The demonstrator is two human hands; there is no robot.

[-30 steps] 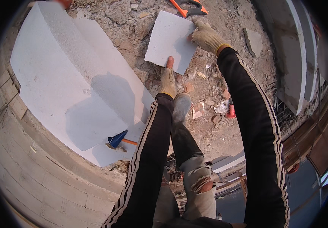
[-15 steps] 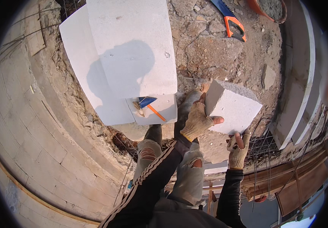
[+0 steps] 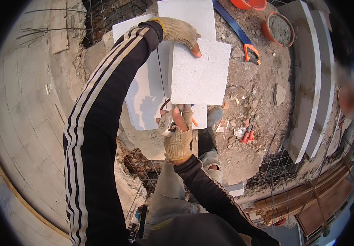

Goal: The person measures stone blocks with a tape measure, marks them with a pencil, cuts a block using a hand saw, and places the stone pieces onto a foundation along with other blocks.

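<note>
A squarish white block (image 3: 201,74) lies over larger white blocks (image 3: 189,16). My left hand (image 3: 181,33), in a knitted fingerless glove, grips its far edge with the thumb on the top face. At the near edge is my right hand (image 3: 179,137), gloved alike, its fingers reaching up to the block. It is closed around a rounded silver tape measure (image 3: 167,125) with a dark strap. Part of an orange handle (image 3: 195,122) shows beside that hand; the rest of that tool is hidden.
A blue-bladed handsaw (image 3: 236,26) lies on rough ground beyond the block, near a bucket of grey mix (image 3: 280,29). Red-handled tools (image 3: 248,134) lie to the right. Long pale slabs (image 3: 306,82) stand along the right side; exposed rebar (image 3: 144,168) fills a gap near my legs.
The block has moved left from beside my leg onto the larger white blocks. My left hand has shifted to its far edge, and the right hand has come left with it.
</note>
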